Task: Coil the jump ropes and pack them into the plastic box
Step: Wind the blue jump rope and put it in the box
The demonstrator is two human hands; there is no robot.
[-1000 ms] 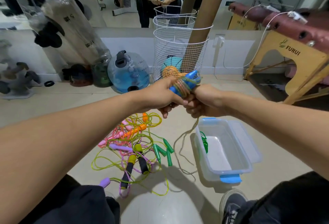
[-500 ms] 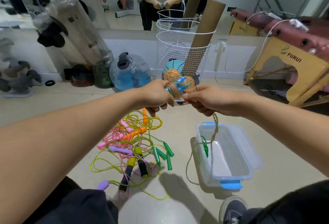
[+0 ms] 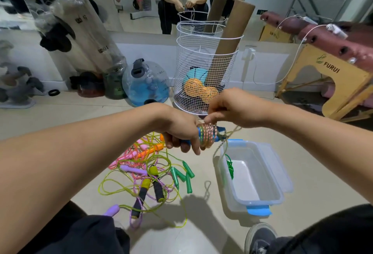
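Observation:
My left hand [image 3: 181,130] grips the blue handles [image 3: 219,129] of a jump rope, with its speckled cord wound round them in a tight coil [image 3: 207,135]. My right hand [image 3: 228,106] is just above the coil and pinches the cord. The loose tail of the cord [image 3: 219,149] hangs down to the floor beside the clear plastic box [image 3: 270,173]. The box stands open on the floor at the right, with a green rope [image 3: 229,166] inside at its left wall. A tangle of yellow, pink, orange, purple and green jump ropes [image 3: 149,173] lies on the floor to the left.
A white wire basket [image 3: 203,68] with balls and cardboard tubes stands behind my hands. A blue water jug [image 3: 147,84] and bagged items are at the back left. A wooden bench [image 3: 333,76] is at the right. My shoe [image 3: 260,237] is near the box.
Both hands dropped lower and the handles now point right instead of up. More cord is wound on the coil, and the hanging tail is shorter.

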